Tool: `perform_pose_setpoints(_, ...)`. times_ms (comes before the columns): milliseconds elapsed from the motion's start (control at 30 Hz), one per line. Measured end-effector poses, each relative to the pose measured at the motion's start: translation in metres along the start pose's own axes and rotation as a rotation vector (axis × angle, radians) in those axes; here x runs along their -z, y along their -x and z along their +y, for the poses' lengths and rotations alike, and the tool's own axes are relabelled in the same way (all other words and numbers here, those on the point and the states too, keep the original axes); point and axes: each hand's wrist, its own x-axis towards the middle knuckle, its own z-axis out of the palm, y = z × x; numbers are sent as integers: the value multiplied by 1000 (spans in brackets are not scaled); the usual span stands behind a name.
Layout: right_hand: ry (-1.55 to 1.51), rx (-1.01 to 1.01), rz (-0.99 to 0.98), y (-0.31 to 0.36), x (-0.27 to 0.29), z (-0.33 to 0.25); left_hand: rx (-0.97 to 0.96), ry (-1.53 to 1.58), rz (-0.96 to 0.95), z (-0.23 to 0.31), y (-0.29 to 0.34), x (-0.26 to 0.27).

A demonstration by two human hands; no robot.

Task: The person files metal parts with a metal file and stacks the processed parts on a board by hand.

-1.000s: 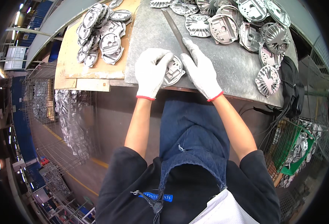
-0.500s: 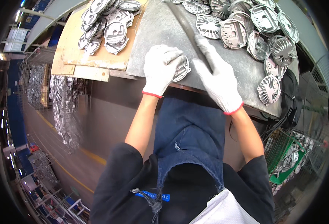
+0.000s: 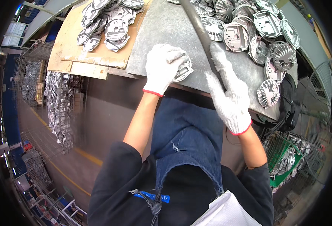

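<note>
A round metal casting (image 3: 183,69) lies at the near edge of the grey tabletop (image 3: 162,30), pinned under the gloved left hand (image 3: 162,67), which clamps down over it. The gloved right hand (image 3: 228,94) grips the handle of a long file (image 3: 200,26) that runs away across the tabletop. More castings (image 3: 249,34) lie to the right, others on cardboard (image 3: 68,52) to the left.

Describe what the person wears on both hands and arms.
Both the left hand and the right hand wear white knitted work gloves with a thin red band at each cuff. The forearms are bare below dark short sleeves. A blue denim apron hangs down the front between the arms.
</note>
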Motion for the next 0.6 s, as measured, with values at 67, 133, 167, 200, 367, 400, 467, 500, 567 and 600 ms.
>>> perform_pose_setpoints(67, -135, -227, -83, 5, 0, -5, -3, -4, 0, 0, 0, 1)
perform_pose_setpoints(133, 26, -268, -300, 5, -3, -2, -7, -11, 1, 0, 0, 1)
perform_pose_setpoints(167, 122, -332, -464, 5, -3, 2, -14, -81, 14, 0, 0, 1)
perform_pose_setpoints(200, 81, -271, -422, 10, -2, 1, 16, -162, -14, 1, 0, 0)
perform_pose_setpoints(367, -68, -197, -94, 17, 1, 5, 23, 22, 23, 3, 2, -1)
perform_pose_setpoints(400, -93, -177, -91, 17, 0, 5, 52, 38, 2, 2, 1, 0)
perform_pose_setpoints(467, -74, -234, -209, 16, 0, 4, -3, -7, 9, 1, 1, 1)
perform_pose_setpoints(500, -40, -317, -339, 15, 0, 3, -35, -49, 9, 0, 1, 2)
perform_pose_setpoints(567, 1, -394, -473, 16, 2, 1, -33, -74, 3, 0, 1, 2)
perform_pose_setpoints(600, -56, -340, -368, 16, 3, -1, 0, -96, -6, 0, 1, 2)
